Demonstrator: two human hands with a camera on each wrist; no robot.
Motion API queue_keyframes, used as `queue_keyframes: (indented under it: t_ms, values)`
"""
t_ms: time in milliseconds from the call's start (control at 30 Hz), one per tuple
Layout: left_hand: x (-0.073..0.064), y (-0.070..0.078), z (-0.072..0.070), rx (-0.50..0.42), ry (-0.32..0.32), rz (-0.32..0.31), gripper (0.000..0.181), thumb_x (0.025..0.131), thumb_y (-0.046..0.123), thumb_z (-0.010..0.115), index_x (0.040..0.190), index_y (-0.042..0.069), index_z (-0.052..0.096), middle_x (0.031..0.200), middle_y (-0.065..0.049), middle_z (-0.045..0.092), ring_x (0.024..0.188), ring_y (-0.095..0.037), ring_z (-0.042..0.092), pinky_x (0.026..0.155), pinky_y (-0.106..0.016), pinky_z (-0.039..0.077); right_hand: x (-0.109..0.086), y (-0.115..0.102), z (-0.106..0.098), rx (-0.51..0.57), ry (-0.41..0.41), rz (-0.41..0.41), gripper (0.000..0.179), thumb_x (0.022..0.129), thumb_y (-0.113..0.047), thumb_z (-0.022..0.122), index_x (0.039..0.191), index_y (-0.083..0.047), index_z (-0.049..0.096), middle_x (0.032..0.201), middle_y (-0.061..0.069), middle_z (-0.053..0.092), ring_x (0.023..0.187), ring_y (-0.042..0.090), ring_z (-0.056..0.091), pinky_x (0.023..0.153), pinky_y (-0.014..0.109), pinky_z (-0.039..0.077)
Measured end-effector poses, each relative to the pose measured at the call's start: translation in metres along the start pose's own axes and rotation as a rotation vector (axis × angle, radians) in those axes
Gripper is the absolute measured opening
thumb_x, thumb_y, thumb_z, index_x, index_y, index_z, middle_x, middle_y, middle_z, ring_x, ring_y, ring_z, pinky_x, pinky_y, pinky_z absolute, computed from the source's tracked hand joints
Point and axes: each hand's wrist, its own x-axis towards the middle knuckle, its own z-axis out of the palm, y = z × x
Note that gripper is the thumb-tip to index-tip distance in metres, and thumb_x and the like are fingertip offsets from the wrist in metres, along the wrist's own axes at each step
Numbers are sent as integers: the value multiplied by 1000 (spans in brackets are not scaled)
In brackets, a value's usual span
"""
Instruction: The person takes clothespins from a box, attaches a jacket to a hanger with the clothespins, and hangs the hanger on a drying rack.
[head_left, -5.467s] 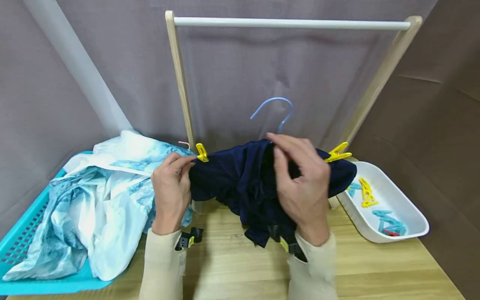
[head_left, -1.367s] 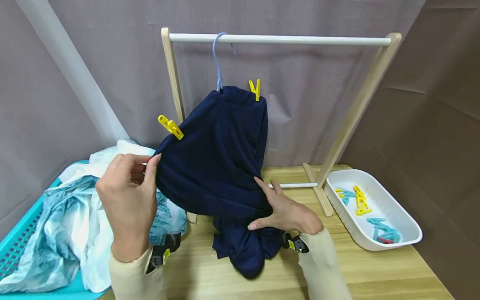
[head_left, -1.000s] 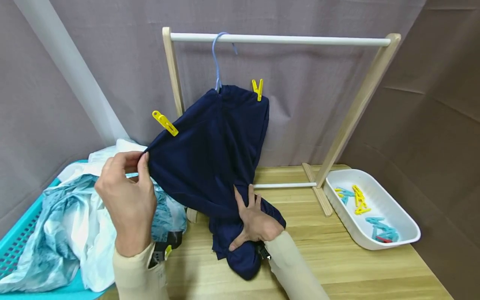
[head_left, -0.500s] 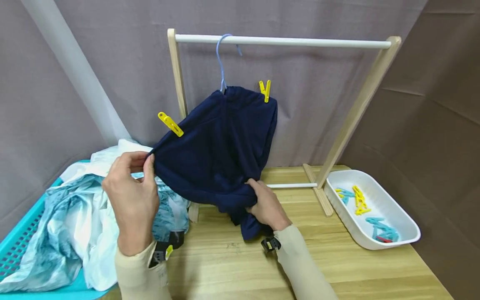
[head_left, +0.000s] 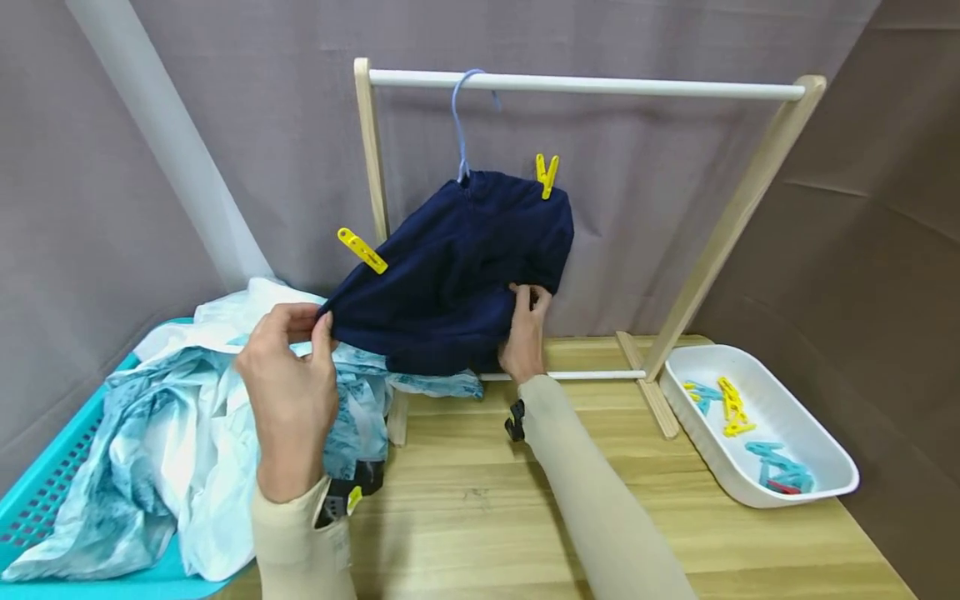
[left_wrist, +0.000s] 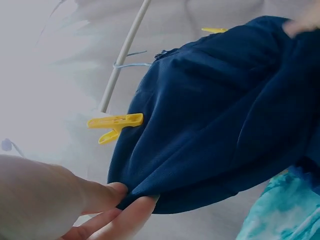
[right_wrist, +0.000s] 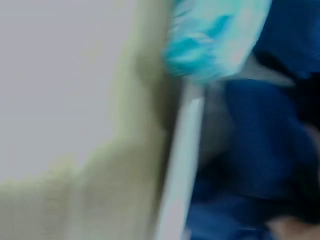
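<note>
A navy garment (head_left: 457, 267) hangs by a blue hanger (head_left: 457, 121) from the white rail (head_left: 630, 86) of a wooden stand. One yellow clothespin (head_left: 363, 251) grips its left edge and another yellow clothespin (head_left: 547, 176) its upper right. My left hand (head_left: 294, 400) pinches the lower left corner between thumb and fingers, pulling the cloth out to the side; the left wrist view shows this pinch on the fabric (left_wrist: 210, 115). At the garment's lower right, my right hand (head_left: 525, 337) holds the cloth with bent fingers, its thumb hidden. The right wrist view is blurred.
At left, a turquoise basket (head_left: 71, 467) holds tie-dyed blue and white cloth (head_left: 202, 417), part of which reaches under the stand. A white tray (head_left: 832, 433) with yellow, blue and red clothespins sits at right on the wooden table (head_left: 465, 533). The stand's lower bar (head_left: 592, 375) runs behind.
The garment went from low in both hands to hanging on the rail. Lately my right hand gathered its loose lower part and moved up and back; my left hand kept its pinch.
</note>
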Motion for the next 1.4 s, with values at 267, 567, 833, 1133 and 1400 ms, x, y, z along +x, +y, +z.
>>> queue_keyframes:
  t_ms: [267, 567, 833, 1133, 1400]
  values:
    - [0, 1, -2, 11, -108, -28, 19, 96, 6, 69, 114, 0, 69, 105, -17, 74, 94, -30, 74, 67, -1, 43, -24, 2, -13, -399, -634, 146, 90, 102, -34, 60, 165, -28, -3, 170, 24, -10, 157, 44, 9, 122, 60, 26]
    - [-2, -4, -19, 123, -381, -170, 40, 97, 9, 69, 135, 2, 58, 126, -23, 65, 117, -40, 62, 99, -50, 54, -68, -48, -32, -322, -361, 166, 56, 102, -30, 61, 151, -9, 43, 144, 22, 50, 129, 38, 54, 103, 52, 49]
    - [-1, -42, -28, 446, -713, -388, 42, 97, 25, 69, 128, -2, 60, 128, -30, 55, 115, -49, 53, 84, -56, 49, -85, -81, -6, -216, -520, 18, 17, 100, -25, 66, 92, -13, 75, 85, 1, 70, 72, 16, 62, 67, 31, 51]
    - [-4, -56, -28, 472, -698, -366, 24, 87, 14, 74, 108, 3, 70, 103, -23, 71, 83, -37, 65, 66, -49, 50, -96, -63, 64, -378, -463, -105, 53, 90, -5, 71, 141, -10, 60, 141, 19, 60, 126, 40, 61, 102, 49, 52]
    - [-6, -60, -26, 462, -644, -352, 16, 82, 5, 65, 97, 4, 72, 95, -17, 71, 77, -34, 63, 61, -46, 48, -105, -82, 73, -252, -280, -133, 16, 98, -6, 63, 98, -7, 78, 90, 9, 76, 75, 27, 72, 69, 37, 57]
